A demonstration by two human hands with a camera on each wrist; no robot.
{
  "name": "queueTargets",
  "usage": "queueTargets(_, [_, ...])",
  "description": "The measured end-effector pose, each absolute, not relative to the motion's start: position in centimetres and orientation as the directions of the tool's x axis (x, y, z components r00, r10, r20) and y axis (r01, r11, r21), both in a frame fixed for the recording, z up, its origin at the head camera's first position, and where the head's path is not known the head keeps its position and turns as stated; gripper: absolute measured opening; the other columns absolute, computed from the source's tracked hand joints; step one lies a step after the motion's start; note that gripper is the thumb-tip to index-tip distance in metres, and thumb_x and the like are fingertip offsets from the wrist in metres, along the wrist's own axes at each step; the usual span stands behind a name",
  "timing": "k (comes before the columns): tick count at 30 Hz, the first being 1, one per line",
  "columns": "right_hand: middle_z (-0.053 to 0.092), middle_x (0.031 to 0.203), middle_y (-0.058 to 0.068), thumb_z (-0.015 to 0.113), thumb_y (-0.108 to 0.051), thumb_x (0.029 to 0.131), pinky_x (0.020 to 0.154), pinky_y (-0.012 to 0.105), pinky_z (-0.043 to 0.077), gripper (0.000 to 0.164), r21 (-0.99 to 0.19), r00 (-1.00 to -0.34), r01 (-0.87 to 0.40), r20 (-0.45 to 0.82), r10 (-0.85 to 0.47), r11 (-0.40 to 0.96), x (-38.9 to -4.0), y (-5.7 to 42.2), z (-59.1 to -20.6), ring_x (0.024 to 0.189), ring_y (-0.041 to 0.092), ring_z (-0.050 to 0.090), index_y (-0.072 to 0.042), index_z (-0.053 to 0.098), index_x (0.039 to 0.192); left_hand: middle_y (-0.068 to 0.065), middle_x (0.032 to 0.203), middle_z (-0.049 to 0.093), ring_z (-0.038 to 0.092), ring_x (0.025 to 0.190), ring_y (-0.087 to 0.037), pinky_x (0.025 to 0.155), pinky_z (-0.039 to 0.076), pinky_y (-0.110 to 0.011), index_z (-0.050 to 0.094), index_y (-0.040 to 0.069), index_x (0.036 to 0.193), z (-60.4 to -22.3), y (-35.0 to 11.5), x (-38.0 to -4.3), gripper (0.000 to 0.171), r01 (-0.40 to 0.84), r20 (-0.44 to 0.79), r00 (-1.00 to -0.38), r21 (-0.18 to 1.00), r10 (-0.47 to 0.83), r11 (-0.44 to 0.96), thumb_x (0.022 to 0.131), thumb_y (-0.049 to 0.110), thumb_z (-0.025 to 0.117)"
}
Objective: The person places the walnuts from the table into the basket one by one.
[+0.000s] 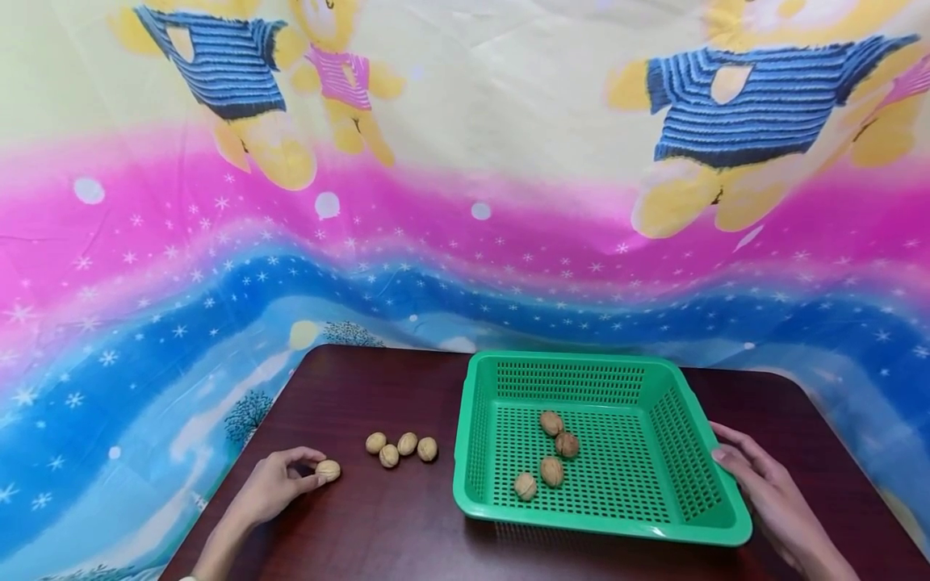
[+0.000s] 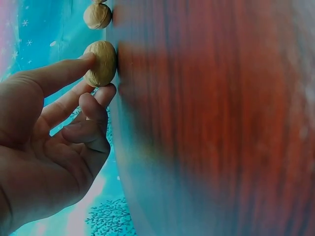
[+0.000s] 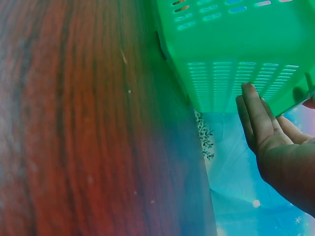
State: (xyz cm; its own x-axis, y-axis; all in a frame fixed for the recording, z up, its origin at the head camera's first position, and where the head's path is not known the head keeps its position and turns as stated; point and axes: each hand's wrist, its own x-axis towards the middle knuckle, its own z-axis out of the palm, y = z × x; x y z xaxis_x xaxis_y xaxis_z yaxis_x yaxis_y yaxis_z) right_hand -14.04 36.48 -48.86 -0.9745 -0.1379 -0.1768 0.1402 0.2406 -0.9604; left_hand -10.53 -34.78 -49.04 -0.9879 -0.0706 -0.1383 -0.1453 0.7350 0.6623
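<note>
At the table's left side, my left hand (image 1: pixel 279 484) pinches a walnut (image 1: pixel 328 470) between thumb and fingers, right at the tabletop. The left wrist view shows this walnut (image 2: pixel 102 64) up close, with the other fingers curled below it. A short row of several pale walnuts (image 1: pixel 388 456) lies between that hand and a green plastic basket (image 1: pixel 603 528). Inside the basket, several browner walnuts (image 1: pixel 552 471) rest on the slotted floor. My right hand (image 1: pixel 773 492) holds the basket's right rim, thumb on top; its fingers (image 3: pixel 257 110) lie along the outer wall.
The dark reddish-brown wooden table (image 1: pixel 363 532) has rounded far corners. Behind it hangs a cloth (image 1: pixel 472 266) printed with bears and snowflakes, reaching down past the table's edges. The basket stands right of the middle, near the far edge.
</note>
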Motion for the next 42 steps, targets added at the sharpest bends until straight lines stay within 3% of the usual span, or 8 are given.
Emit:
queueTargets(8, [0.068,0.122,-0.031,0.045,-0.033,0.118,0.081,0.04,0.064,0.057,-0.97,-0.974,0.139,-0.17,-0.151,0.199,-13.9,36.6,-48.8,0.106,0.005,0.075,-0.02,0.024,0.17,0.0,0.101,0.078,0.061,0.062,-0.016,0.057,0.044,-0.027,0.079,0.015,0.114,-48.2,-34.1,-11.0,0.023,-0.128,-0.107,-0.991,0.658,-0.076,0.742,0.094,0.023,0.085])
queueTargets(16, [0.069,0.123,-0.029,0.045,-0.032,0.118,0.081,0.04,0.064,0.055,-0.976,-0.975,0.124,-0.153,-0.159,0.179,-13.9,36.4,-48.7,0.107,0.006,0.075,-0.021,0.027,0.168,0.001,0.091,0.075,0.051,0.058,-0.009,0.054,0.039,-0.025,0.079,0.017,0.115,-45.5,-31.5,-13.1,0.025,0.022,0.023,-1.0,0.667,0.01,0.745,0.094,0.028,0.085])
queueTargets(26, [0.069,0.122,-0.029,0.046,-0.033,0.118,0.082,0.037,0.064,0.058,-0.971,-0.979,0.109,-0.142,-0.148,0.211,-14.0,36.2,-48.6,0.108,0.004,0.074,-0.017,0.026,0.169,-0.006,0.076,0.07,0.054,0.06,-0.011,0.052,0.04,-0.026,0.079,0.021,0.117,-43.3,-26.0,-15.9,0.024,0.123,0.084,-0.992,0.719,0.089,0.684,0.095,0.026,0.085])
queueTargets(33, [0.069,0.123,-0.028,0.046,-0.033,0.118,0.081,0.04,0.064,0.057,-0.974,-0.979,0.106,-0.138,-0.148,0.202,-14.0,36.2,-48.5,0.107,0.006,0.075,-0.017,0.026,0.169,0.0,0.074,0.069,0.058,0.064,-0.014,0.053,0.042,-0.027,0.08,0.026,0.115,-41.8,-20.5,-18.0,0.025,0.199,0.116,-0.978,0.758,0.171,0.621,0.092,0.03,0.087])
queueTargets(38, [0.069,0.123,-0.029,0.046,-0.033,0.118,0.081,0.041,0.064,0.058,-0.974,-0.979,0.107,-0.138,-0.149,0.201,-13.9,36.2,-48.5,0.107,0.007,0.076,-0.015,0.025,0.169,0.004,0.088,0.075,0.06,0.065,-0.015,0.055,0.042,-0.025,0.08,0.027,0.115,-41.1,-17.1,-19.1,0.026,0.277,0.159,-0.956,0.765,0.246,0.581,0.091,0.035,0.088])
queueTargets(42, [0.067,0.123,-0.031,0.045,-0.035,0.118,0.082,0.038,0.064,0.06,-0.97,-0.979,0.114,-0.147,-0.144,0.215,-13.8,36.2,-48.5,0.108,0.004,0.074,-0.014,0.024,0.17,0.001,0.101,0.078,0.057,0.062,-0.012,0.055,0.042,-0.024,0.08,0.022,0.119,-40.9,-14.7,-19.8,0.025,0.355,0.188,-0.922,0.762,0.339,0.542,0.095,0.028,0.085])
